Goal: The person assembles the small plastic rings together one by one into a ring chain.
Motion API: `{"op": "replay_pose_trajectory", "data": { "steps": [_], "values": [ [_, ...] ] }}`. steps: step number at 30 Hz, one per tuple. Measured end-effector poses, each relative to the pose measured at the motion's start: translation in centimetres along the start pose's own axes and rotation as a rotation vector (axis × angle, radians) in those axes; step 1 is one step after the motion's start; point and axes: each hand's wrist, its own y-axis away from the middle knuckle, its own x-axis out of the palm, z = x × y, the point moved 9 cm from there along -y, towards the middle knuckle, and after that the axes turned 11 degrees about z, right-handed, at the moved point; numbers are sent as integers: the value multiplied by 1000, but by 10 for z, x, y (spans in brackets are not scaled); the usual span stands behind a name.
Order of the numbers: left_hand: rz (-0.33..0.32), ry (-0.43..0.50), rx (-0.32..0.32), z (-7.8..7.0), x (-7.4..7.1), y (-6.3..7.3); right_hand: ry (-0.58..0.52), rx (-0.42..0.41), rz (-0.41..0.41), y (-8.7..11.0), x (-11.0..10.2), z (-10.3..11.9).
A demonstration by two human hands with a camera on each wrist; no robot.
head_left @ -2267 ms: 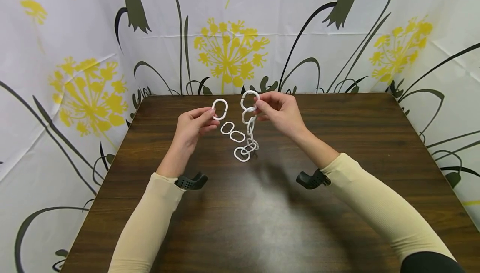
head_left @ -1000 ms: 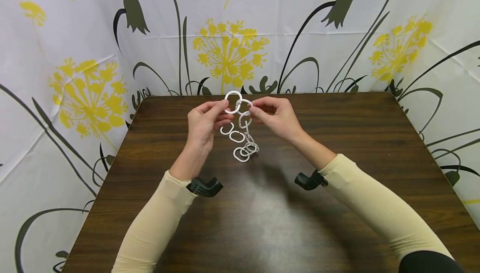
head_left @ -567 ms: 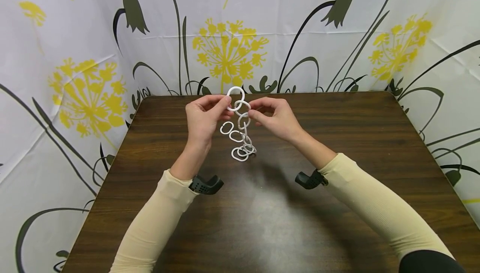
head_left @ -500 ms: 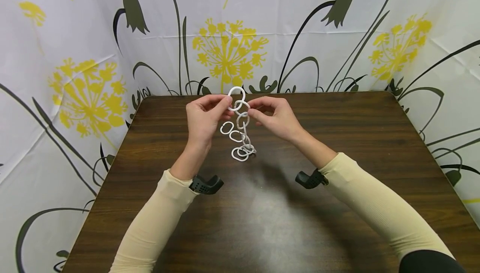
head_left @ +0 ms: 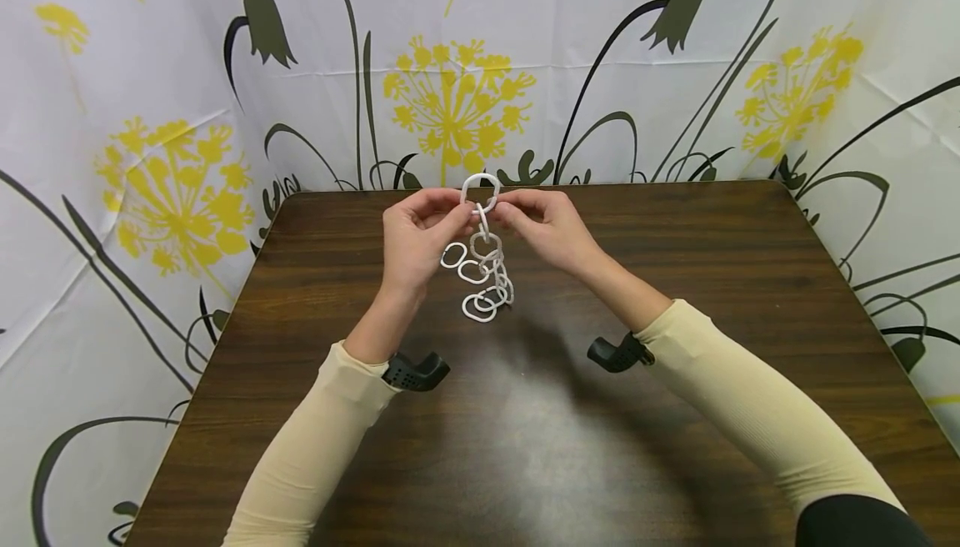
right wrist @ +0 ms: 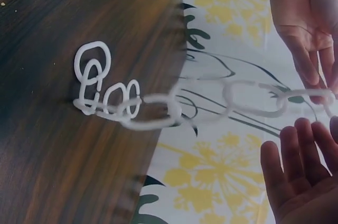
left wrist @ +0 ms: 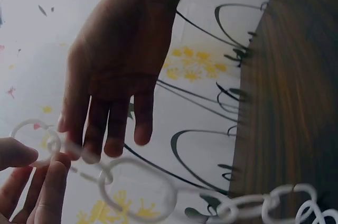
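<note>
Room between forearms (head_left: 307,439) over near table (head_left: 525,464), hanging chain (head_left: 492,255) blocking the middle, 2 rings (head_left: 462,262) close beside it

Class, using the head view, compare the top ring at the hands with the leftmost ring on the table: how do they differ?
The top ring is held up between the left hand and right hand; the leftmost ring lies on the table.
The top ring stands upright; the leftmost ring lies flat.
Both are white and rounded.
</note>
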Motion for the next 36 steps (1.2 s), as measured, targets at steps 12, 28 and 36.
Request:
{"op": "replay_pose_trajectory", "data": {
  "steps": [12,28,36],
  "values": [
    [-4,59,-43,7,0,0,-88,-40,-42,-1,0,0],
    [197,-608,-254,62,-28,-6,-301,-34,-101,3,-25,0],
    [448,-1330,-328,125,-43,4,-325,-37,-105,5,-35,1]
  ]
}}
